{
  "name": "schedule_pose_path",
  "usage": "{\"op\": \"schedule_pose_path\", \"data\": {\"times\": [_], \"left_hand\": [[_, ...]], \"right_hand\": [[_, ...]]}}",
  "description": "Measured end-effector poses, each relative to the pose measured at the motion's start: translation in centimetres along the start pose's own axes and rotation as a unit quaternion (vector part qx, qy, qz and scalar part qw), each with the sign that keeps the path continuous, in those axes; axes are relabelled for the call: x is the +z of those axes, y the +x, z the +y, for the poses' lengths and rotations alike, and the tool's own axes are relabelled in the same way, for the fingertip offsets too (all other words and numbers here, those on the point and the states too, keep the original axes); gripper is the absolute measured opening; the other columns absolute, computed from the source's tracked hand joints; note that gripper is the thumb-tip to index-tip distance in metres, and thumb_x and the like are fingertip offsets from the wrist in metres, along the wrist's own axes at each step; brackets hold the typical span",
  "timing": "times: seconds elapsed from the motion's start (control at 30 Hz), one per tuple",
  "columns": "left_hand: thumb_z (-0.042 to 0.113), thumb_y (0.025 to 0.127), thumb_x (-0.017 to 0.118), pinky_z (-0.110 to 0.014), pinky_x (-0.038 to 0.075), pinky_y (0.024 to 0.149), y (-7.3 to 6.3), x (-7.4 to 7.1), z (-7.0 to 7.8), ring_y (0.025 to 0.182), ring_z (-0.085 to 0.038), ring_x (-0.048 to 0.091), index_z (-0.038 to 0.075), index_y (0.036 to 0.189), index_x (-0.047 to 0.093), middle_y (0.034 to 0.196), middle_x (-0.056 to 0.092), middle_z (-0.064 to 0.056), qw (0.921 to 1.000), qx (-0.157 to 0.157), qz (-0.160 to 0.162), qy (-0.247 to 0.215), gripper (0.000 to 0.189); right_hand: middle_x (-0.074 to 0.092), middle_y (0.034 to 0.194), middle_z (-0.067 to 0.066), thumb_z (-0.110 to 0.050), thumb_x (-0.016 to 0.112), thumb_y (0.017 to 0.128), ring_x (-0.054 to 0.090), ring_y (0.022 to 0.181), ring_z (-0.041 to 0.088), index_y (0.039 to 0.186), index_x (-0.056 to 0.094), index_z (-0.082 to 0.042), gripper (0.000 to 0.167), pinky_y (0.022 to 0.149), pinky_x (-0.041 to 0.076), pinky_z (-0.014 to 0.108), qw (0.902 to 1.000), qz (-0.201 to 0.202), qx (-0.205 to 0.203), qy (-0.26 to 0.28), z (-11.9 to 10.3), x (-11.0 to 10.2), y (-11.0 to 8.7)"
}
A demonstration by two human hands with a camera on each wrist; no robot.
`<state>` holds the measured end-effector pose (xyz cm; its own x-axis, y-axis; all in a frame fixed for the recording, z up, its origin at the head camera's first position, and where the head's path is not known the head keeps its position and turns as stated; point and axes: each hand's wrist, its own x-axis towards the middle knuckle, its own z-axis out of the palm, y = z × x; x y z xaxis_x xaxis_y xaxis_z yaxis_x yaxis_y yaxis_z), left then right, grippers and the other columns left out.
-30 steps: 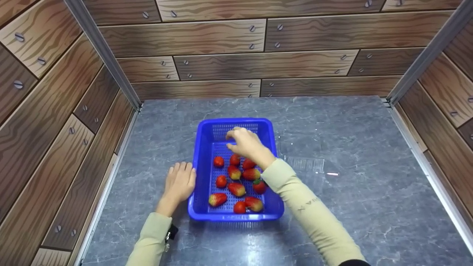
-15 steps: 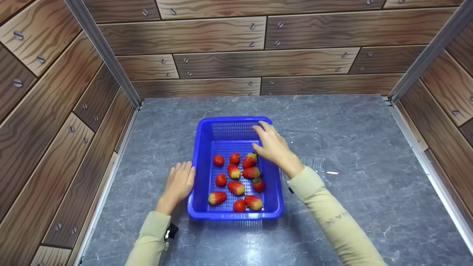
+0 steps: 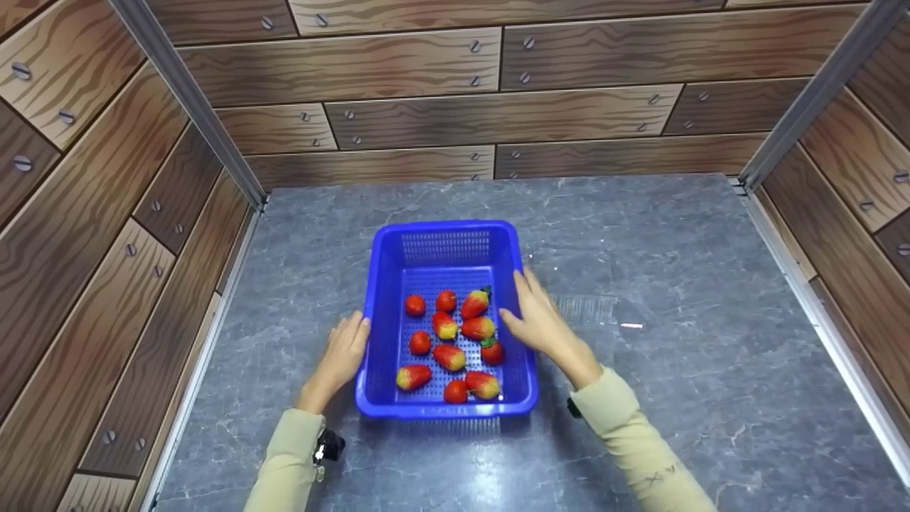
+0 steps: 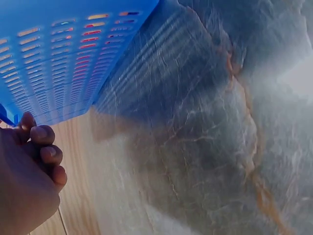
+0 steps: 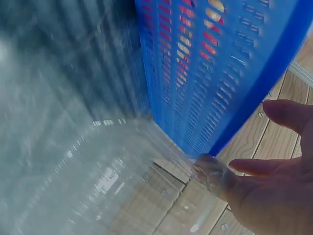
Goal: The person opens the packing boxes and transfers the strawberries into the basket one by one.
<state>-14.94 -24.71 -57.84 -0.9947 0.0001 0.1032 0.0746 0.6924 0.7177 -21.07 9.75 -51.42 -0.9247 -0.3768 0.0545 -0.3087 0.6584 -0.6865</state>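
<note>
A blue perforated plastic basket (image 3: 446,411) holds several red-and-yellow strawberries (image 3: 449,357) and several small round red fruits like tomatoes (image 3: 419,343). My left hand (image 3: 343,350) holds the basket's left rim; in the left wrist view its fingers (image 4: 51,154) curl close to the blue rim. At the right rim is my right hand (image 3: 544,320), thumb over the inner side and fingers stretched along the outside. The right wrist view shows this hand spread, with nothing gripped. A clear ribbed plastic container (image 3: 586,310) lies beside the basket, overlapped by my fingers in that wrist view.
The basket stands on a grey marbled tabletop (image 3: 675,249). Wood-patterned panels (image 3: 412,67) enclose it at the back and both sides, with metal rails (image 3: 188,107) at the corners. A small bright strip (image 3: 631,326) shows near the clear container.
My right hand has moved from above the basket's far half to its right rim, uncovering a strawberry at the upper right. The left hand stays at the left rim.
</note>
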Motion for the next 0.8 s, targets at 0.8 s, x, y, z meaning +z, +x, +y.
{"op": "schedule_pose_path", "data": {"times": [0.8], "left_hand": [[0.013, 0.105, 0.04, -0.045, 0.044, 0.073, 2.4, -0.4, 0.4, 0.073, -0.024, 0.048, 0.004, 0.087, 0.053, 0.075, 0.047, -0.004, 0.996, 0.039, 0.024, -0.077, 0.024]], "right_hand": [[0.011, 0.157, 0.034, 0.006, 0.052, 0.092, 0.018, 0.145, 0.047, 0.147, 0.021, 0.017, 0.064, 0.116, 0.018, 0.054, 0.9928, 0.086, -0.063, 0.054, 2.4, 2.5, -1.1]]}}
